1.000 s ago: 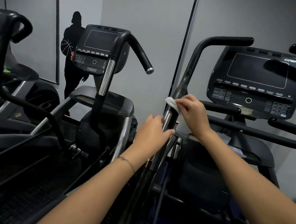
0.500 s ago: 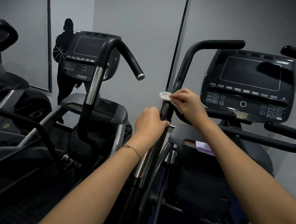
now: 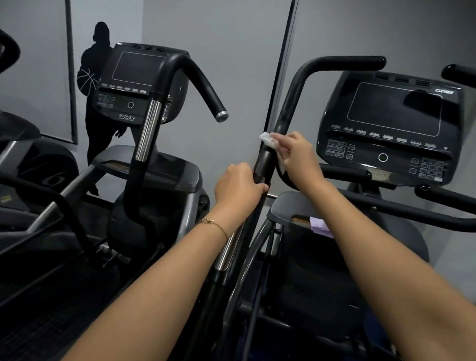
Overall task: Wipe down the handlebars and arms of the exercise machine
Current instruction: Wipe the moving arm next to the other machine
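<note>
A black curved handlebar arm (image 3: 290,102) of the exercise machine rises in the middle and bends right at the top. My left hand (image 3: 239,187) grips this arm lower down, just above its chrome section (image 3: 229,251). My right hand (image 3: 296,154) holds a white wipe (image 3: 268,141) against the arm, a little above my left hand. The machine's black console (image 3: 391,124) sits to the right of both hands.
A second machine with a 750AT console (image 3: 137,82) and its own bent handlebar (image 3: 192,80) stands on the left. A mirror edge strip (image 3: 285,47) runs up the grey wall. Lower black bars (image 3: 451,206) stick out at right. A purple item (image 3: 321,226) lies in the tray below.
Both hands have moved up the arm. The wipe sits higher on the bar than before, and my left hand now grips the black part above the chrome section.
</note>
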The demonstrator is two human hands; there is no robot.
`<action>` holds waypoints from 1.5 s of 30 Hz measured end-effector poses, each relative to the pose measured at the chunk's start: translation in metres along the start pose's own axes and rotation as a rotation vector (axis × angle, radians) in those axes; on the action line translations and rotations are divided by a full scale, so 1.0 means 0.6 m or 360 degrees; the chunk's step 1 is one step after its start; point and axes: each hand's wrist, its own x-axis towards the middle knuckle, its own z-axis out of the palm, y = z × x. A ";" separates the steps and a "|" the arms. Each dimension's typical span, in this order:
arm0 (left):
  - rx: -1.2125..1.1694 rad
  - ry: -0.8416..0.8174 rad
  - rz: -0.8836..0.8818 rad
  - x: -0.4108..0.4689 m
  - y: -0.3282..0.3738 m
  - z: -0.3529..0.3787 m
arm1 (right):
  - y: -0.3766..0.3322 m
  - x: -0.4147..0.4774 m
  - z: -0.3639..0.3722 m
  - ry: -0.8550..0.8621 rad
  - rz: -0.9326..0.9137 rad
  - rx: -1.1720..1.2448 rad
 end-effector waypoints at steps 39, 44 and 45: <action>0.0487 -0.0109 -0.0130 0.064 0.068 -0.005 | 0.102 0.041 0.015 0.0024 -0.0318 0.0486; 0.0347 -0.0129 -0.0155 0.064 0.066 -0.008 | 0.095 0.041 0.019 0.0053 -0.0307 0.0284; 0.0352 -0.0117 -0.0138 0.062 0.065 -0.008 | 0.090 0.026 0.018 0.0101 -0.0464 0.0204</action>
